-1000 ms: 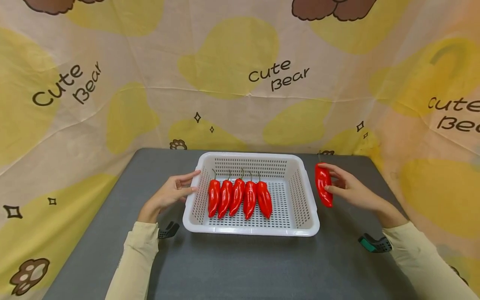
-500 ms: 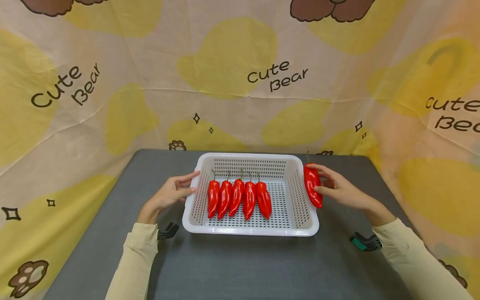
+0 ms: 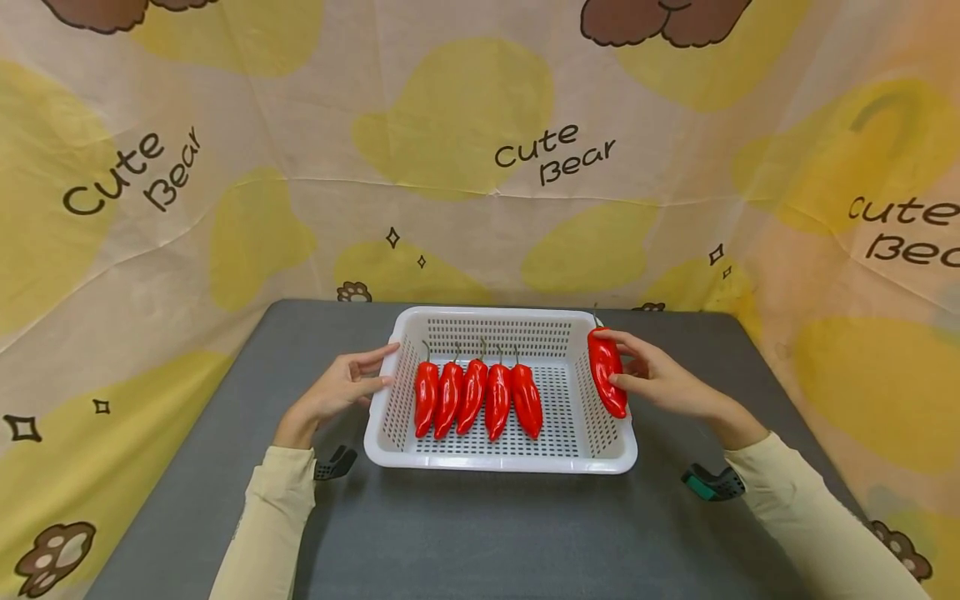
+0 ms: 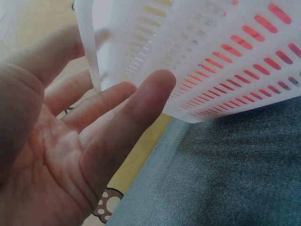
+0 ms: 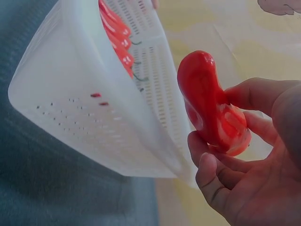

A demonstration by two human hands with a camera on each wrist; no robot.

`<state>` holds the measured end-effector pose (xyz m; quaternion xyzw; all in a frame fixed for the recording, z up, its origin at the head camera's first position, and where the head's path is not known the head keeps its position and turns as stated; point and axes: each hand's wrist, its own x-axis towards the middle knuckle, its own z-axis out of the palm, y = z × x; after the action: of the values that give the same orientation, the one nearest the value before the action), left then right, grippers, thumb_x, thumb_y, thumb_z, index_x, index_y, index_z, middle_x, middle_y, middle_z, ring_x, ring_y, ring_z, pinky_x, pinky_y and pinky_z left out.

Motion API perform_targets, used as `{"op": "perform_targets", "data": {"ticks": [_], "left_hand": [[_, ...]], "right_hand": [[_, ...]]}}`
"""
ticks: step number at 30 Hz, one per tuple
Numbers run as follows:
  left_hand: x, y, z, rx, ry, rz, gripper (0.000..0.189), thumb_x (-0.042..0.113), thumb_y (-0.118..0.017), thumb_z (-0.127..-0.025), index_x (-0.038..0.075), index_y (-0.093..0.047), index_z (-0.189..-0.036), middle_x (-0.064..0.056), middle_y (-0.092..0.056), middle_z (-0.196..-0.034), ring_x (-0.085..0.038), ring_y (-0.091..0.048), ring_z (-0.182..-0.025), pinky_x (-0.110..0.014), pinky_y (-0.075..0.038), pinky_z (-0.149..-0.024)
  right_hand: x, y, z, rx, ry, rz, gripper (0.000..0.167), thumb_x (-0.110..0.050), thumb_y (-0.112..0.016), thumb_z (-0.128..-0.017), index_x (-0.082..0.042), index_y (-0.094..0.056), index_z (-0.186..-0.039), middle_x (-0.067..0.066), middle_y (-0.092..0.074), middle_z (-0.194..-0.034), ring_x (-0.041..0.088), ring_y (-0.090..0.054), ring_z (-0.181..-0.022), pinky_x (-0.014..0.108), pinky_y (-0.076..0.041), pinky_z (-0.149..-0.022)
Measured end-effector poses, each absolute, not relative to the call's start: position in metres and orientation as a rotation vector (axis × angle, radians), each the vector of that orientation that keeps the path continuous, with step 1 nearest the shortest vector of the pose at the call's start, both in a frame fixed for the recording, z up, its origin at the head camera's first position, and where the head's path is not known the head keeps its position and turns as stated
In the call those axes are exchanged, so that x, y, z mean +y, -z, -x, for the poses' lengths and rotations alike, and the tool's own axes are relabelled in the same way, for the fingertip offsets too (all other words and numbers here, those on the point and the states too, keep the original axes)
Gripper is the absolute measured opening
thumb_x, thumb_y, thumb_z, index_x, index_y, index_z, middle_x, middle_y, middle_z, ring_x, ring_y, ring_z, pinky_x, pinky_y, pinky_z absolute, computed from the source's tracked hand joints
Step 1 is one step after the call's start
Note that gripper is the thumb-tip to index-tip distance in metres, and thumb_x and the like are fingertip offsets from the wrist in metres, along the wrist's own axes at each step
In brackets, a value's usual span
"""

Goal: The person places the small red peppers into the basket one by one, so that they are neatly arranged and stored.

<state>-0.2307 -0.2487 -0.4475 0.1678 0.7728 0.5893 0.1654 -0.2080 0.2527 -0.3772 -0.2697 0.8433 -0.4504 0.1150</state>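
Observation:
My right hand (image 3: 667, 379) pinches a glossy red chili pepper (image 3: 606, 372) between thumb and fingers, over the right rim of a white perforated basket (image 3: 498, 463). Its stem points away, toward the back. In the right wrist view the held pepper (image 5: 202, 99) is seen end-on, above the basket's rim. Several more red chili peppers (image 3: 474, 395) lie side by side in the basket's left and middle, stems toward the back wall. My left hand (image 3: 337, 387) rests at the basket's left rim, its fingers fairly straight; the left wrist view shows the thumb (image 4: 153, 96) beside the outer wall.
A dark grey table (image 3: 480, 533) bears the basket. Patterned cloth (image 3: 450, 125) with yellow patches and "Cute Bear" lettering hangs behind and along the sides. Inside the basket, bare floor (image 3: 558, 408) shows right of the row of peppers.
My right hand has carried its pepper leftward, from beside the basket to over the right rim. The left hand, the basket and the peppers lying in it have stayed put.

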Motion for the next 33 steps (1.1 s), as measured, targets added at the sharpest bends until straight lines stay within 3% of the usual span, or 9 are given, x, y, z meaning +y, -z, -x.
{"op": "perform_targets", "data": {"ticks": [26,33], "left_hand": [[-0.249,0.447,0.23,2.198,-1.684,-0.485,0.067,0.014,-0.067,-0.097,0.008,-0.038,-0.156,-0.025,-0.041,-0.156,-0.038,-0.069,-0.112,-0.051,-0.064,-0.076],[-0.248,0.446,0.229,2.152,-1.72,-0.491,0.066,0.012,-0.066,-0.098,0.007,-0.036,-0.157,-0.026,-0.041,-0.156,-0.031,-0.07,-0.112,-0.05,-0.064,-0.077]], "right_hand": [[0.225,0.385,0.214,2.378,1.317,0.836,0.067,-0.004,-0.065,-0.095,-0.004,-0.034,-0.155,0.031,-0.048,-0.142,0.028,-0.066,-0.098,0.027,-0.063,-0.077],[0.219,0.388,0.216,2.367,1.322,0.864,0.067,-0.004,-0.066,-0.095,-0.004,-0.036,-0.155,0.029,-0.053,-0.136,0.025,-0.068,-0.094,0.028,-0.063,-0.076]]}}
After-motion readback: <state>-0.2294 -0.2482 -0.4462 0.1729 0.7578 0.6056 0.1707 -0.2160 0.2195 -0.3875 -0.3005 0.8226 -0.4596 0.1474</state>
